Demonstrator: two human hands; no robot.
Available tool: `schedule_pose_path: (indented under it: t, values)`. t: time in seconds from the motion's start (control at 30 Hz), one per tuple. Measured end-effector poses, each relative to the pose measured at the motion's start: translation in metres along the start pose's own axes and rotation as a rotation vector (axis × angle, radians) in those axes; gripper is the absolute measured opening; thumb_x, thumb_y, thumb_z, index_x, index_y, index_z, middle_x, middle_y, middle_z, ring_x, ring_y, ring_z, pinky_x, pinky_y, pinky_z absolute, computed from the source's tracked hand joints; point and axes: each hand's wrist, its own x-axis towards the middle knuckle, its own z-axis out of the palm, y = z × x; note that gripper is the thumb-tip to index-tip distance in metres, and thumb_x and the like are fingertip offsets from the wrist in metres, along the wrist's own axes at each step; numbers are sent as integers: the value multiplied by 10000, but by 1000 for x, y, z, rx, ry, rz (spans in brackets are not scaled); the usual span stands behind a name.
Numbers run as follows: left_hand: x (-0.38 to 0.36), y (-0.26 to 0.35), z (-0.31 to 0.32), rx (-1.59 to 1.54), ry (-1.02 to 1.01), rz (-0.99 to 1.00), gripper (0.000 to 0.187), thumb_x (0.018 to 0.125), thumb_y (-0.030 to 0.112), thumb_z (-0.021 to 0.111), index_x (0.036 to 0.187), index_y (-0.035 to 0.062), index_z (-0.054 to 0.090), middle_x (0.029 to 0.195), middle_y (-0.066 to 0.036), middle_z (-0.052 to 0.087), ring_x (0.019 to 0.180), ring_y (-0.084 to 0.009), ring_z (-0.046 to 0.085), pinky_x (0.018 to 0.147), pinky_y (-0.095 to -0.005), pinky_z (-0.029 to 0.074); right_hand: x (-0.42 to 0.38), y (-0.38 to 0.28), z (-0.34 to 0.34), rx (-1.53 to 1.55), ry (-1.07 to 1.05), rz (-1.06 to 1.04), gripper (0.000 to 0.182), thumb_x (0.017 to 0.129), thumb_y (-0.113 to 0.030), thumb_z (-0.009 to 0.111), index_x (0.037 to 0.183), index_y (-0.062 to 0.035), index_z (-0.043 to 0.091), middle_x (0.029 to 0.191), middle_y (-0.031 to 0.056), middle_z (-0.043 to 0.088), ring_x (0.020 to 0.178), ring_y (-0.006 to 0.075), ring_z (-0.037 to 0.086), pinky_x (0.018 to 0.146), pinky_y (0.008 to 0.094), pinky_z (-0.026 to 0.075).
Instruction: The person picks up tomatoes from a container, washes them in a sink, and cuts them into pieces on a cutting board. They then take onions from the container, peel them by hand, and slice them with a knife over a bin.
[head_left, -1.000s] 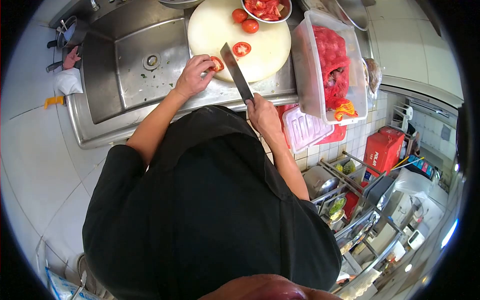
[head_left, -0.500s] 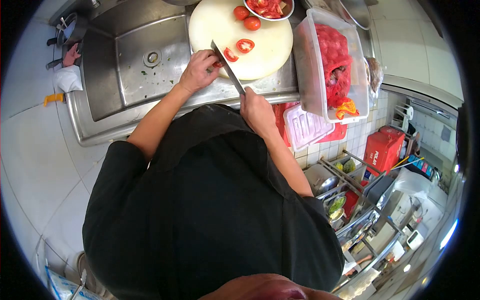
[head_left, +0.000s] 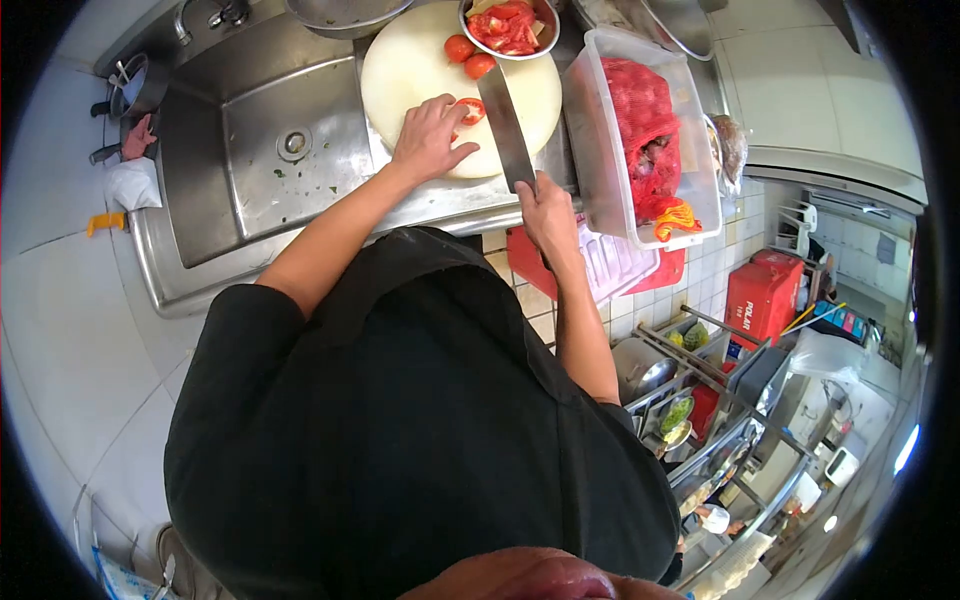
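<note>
My right hand (head_left: 550,218) grips the handle of a knife (head_left: 508,130), its broad blade pointing up and away, just right of the tomato pieces. On the round white cutting board (head_left: 395,70), my left hand (head_left: 432,142) lies with fingers stretched and thumb apart, fingertips at a cut tomato half (head_left: 471,111). Another red piece shows partly beneath those fingers. Two whole tomatoes (head_left: 470,58) rest farther back on the board. Beside them a metal bowl (head_left: 551,40) holds cut tomato (head_left: 508,28).
A steel sink (head_left: 260,165) with scraps in it lies left of the board. To the right stands a clear plastic bin (head_left: 590,150) containing a red mesh bag (head_left: 640,110). A metal rack (head_left: 720,375) with pots and trays stands lower right.
The knife has come away from the tomato piece and moved right, blade now more upright. My left hand has moved forward and right, its fingers opening out over the cut tomato.
</note>
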Motion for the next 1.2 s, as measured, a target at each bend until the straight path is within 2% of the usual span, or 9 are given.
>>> schedule_pose_path:
  t: [0.03,0.13,0.17,0.37,0.57,0.77,0.87,1.03,1.2]
  values:
    - [9,1,7,37,5,-10,460,796,300,780,1167,59,654,1230,-177,614,1136,-352,587,960,-468,457,1,4,-2,-24,5,19,297,975,-256,580,1004,39,608,910,346,646,941,540,612,802,587,472]
    - [28,-7,17,60,-89,-80,327,822,255,751,1069,48,694,1095,-152,657,989,-335,638,869,-451,507,-2,12,-5,-103,40,16,280,975,-254,579,991,23,612,877,336,651,901,536,623,791,592,482]
    - [30,-17,23,9,-23,17,231,819,194,742,990,42,709,1007,-138,661,893,-333,645,797,-438,531,-2,14,-3,-127,53,-4,274,975,-255,577,982,17,614,865,331,655,884,532,629,786,593,487]
    - [21,-17,12,-102,-58,256,194,792,123,751,969,53,711,1010,-130,660,930,-328,636,814,-435,515,2,10,14,-282,61,-107,229,969,-239,566,948,-13,603,787,291,677,774,484,673,736,580,526]
    - [20,-16,17,-106,0,264,171,790,144,739,940,67,714,956,-95,653,925,-292,632,821,-413,512,24,-15,25,-320,61,-184,193,964,-184,526,958,-3,594,754,284,682,751,461,698,726,551,554]
    - [15,-20,8,-154,-57,240,193,796,144,774,956,57,710,1019,-103,680,957,-284,655,844,-396,495,-8,28,27,-314,-42,-9,228,971,-211,533,970,3,610,811,306,681,828,474,689,762,570,541]
    - [7,-21,0,-142,-21,235,196,798,157,780,945,51,705,1034,-103,688,978,-279,663,842,-385,497,-16,24,7,-277,-76,-14,247,974,-232,545,979,4,617,827,309,679,843,481,680,771,581,533]
    - [9,-19,0,-102,8,295,184,781,134,759,937,52,705,971,-103,669,907,-290,647,805,-399,493,-9,-10,5,-254,5,-129,230,981,-225,543,900,-13,575,745,272,673,743,483,674,711,577,537]
    - [11,-17,1,-104,-1,306,182,766,118,740,933,54,708,914,-104,644,856,-297,629,772,-402,486,-9,-9,17,-318,-21,-127,210,984,-192,510,903,-14,587,740,277,676,734,465,692,695,564,549]
